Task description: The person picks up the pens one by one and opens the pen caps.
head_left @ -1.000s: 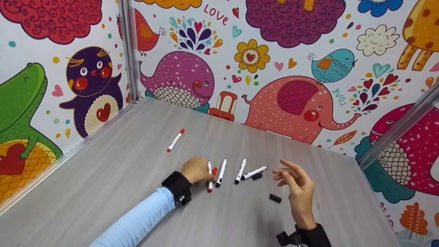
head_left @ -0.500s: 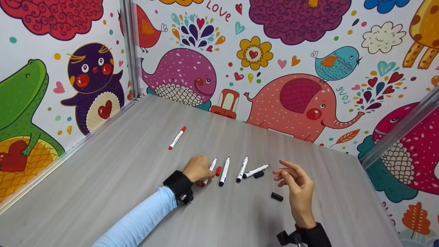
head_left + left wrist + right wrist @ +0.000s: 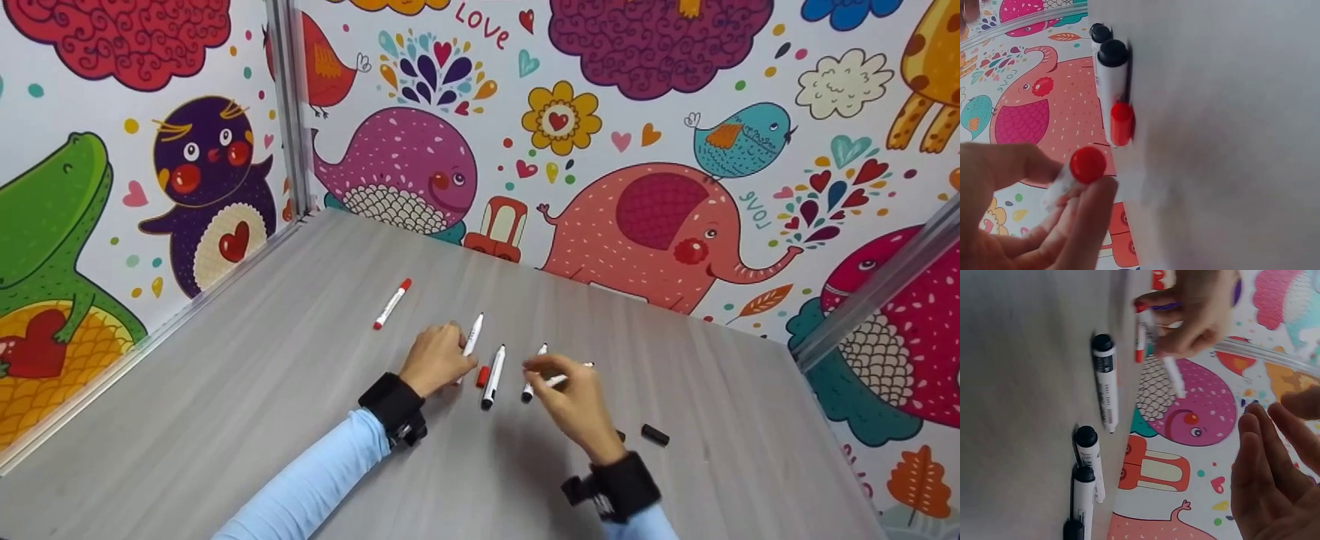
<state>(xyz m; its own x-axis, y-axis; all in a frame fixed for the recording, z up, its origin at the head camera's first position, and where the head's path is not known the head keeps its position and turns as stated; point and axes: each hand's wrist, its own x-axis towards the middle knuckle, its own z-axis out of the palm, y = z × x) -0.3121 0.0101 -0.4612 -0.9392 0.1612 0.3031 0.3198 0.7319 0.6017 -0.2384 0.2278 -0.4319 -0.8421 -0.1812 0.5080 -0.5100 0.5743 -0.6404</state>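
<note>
In the head view, my left hand [image 3: 436,361] grips an uncapped white marker [image 3: 475,334] off the table, its tip pointing away. The marker's red end [image 3: 1088,165] shows between thumb and fingers in the left wrist view. Just right of this hand lie a loose red cap [image 3: 482,376] and an uncapped black-ended marker [image 3: 495,375]. My right hand [image 3: 577,409] hovers over two more black-ended markers, partly covering them. Its fingers are loosely bent and hold nothing; in the right wrist view, the nearer marker [image 3: 1092,461] shows its black end.
A capped red marker [image 3: 392,304] lies farther back on the grey table [image 3: 315,300]. A black cap [image 3: 655,434] is right of my right wrist, and another dark piece [image 3: 621,436] peeks out beside it. Printed walls [image 3: 225,45] close off the back and left side.
My left hand has lifted the red-ended marker and moved slightly away from me, leaving the red cap lying alone. My right hand has swung left over the black-ended markers, uncovering a black cap.
</note>
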